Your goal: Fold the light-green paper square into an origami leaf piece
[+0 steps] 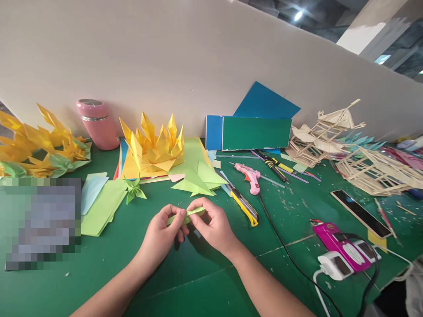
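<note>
A small folded piece of light green paper (195, 211) is held between both hands above the green table. My left hand (167, 226) pinches its left end with thumb and fingers. On the other end, my right hand (211, 224) closes thumb and forefinger. The fingers hide part of the folds. Just beyond the hands, a green folded paper leaf shape (135, 190) stands on the table. To its right lie larger light green folded papers (198, 180). A stack of light green paper strips (105, 207) rests to the left, with a light blue sheet (94, 193) on it.
Yellow paper flowers (155, 149) and a pink flask (98, 125) stand at the back. Right of my hands lie a yellow utility knife (243, 204) and a pink glue gun (249, 176) with its cord. A magenta power strip (343, 246), a phone (360, 212) and stick models (380, 171) lie farther right.
</note>
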`<state>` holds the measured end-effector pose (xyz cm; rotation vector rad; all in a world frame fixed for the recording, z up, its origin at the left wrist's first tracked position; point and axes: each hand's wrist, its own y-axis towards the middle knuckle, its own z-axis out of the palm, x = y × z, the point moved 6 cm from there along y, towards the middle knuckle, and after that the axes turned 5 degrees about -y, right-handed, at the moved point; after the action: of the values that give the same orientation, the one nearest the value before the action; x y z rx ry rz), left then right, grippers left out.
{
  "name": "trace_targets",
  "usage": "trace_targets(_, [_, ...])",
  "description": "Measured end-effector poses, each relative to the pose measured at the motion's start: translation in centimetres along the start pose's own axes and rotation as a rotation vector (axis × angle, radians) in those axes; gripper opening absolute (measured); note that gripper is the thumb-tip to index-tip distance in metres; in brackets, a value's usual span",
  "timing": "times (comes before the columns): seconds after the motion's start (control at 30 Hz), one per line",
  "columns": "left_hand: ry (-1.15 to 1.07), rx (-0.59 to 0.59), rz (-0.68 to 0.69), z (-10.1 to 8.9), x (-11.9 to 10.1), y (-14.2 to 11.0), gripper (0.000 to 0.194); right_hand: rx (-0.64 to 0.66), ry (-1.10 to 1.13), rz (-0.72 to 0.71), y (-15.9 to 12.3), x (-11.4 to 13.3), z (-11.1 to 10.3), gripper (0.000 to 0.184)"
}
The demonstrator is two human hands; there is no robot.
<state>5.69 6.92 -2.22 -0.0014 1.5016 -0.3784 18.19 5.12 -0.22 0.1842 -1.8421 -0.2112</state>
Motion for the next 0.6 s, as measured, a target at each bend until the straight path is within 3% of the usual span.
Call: trace_targets(0.6, [0.018,0.027,0.028,0.35,0.0,-0.24,0.031,0.074,0.199,0.177,0.03,-0.81,0.22,0.005])
